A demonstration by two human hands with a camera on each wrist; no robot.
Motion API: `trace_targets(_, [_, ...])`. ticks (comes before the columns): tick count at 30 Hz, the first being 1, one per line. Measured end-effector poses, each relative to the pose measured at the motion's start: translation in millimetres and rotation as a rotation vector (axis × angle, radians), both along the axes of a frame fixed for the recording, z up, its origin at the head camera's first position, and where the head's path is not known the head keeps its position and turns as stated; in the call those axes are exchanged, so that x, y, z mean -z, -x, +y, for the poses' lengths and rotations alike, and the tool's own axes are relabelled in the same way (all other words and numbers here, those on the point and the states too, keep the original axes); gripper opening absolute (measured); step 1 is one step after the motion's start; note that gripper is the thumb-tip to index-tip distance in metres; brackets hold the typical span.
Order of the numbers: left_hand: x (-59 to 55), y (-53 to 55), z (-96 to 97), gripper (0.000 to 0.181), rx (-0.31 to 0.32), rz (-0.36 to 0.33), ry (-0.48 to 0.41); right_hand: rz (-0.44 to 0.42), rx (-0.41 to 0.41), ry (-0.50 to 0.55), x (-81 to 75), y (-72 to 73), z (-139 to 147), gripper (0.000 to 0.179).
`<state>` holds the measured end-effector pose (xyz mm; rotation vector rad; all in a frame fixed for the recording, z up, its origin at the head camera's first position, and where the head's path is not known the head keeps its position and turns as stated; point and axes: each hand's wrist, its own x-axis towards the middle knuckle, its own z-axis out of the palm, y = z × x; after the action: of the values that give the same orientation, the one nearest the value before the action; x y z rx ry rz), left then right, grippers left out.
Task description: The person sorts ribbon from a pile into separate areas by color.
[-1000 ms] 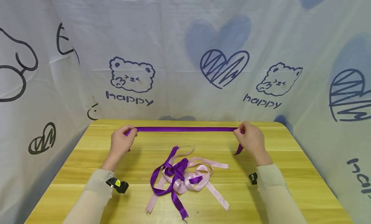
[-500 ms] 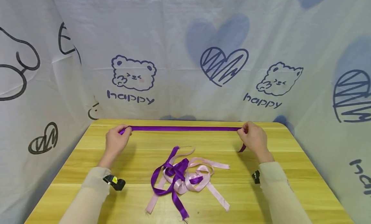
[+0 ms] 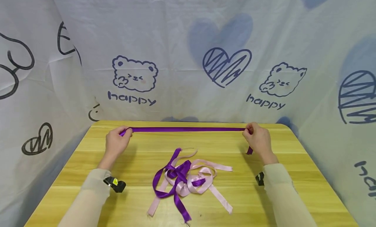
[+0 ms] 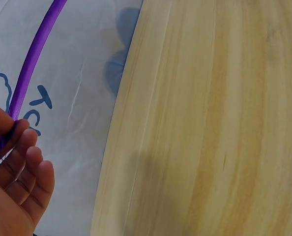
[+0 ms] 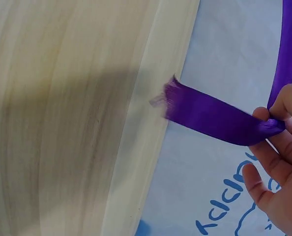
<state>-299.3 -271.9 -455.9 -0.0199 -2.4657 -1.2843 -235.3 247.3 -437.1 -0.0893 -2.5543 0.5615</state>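
Note:
A purple satin ribbon (image 3: 188, 129) is stretched taut between my two hands, above the far part of the table. My left hand (image 3: 117, 142) pinches one end between thumb and forefinger; in the left wrist view the ribbon (image 4: 33, 54) runs up from those fingers. The other end is pinched by my right hand (image 3: 259, 140), and a short frayed tail (image 5: 210, 113) sticks out past its fingers. Nearer me, another purple ribbon (image 3: 158, 181) lies loosely tangled with pale pink ribbons (image 3: 218, 197) on the table.
The wooden table (image 3: 299, 187) has rounded far corners. White cloth (image 3: 176, 89) printed with hearts and bears hangs behind it and along both sides. Small black cameras, such as the left one (image 3: 117, 184), sit at the wrists.
My hands have moved apart, left hand to the left and right hand slightly right, widening the stretch of ribbon between them. The tangled ribbons lie as before.

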Motion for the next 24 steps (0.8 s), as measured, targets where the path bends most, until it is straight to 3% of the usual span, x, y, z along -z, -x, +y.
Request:
trace_targets(10, [3.8,4.7,-5.0,0.026,-0.013,-0.03,0.034,-0.005,-0.036,0.027,9.7,3.1,13.7,0.013])
trace_targets(17, [5.9,18.9,-11.3,0.032,-0.022,-0.08,0.091,-0.022,-0.075,-0.034,16.6,8.0,17.8,0.013])
trace_targets(24, [8.9,29.5,-12.6,0.034,0.015,-0.111,0.129,-0.023,-0.062,-0.044,24.7,21.5,21.7,0.014])
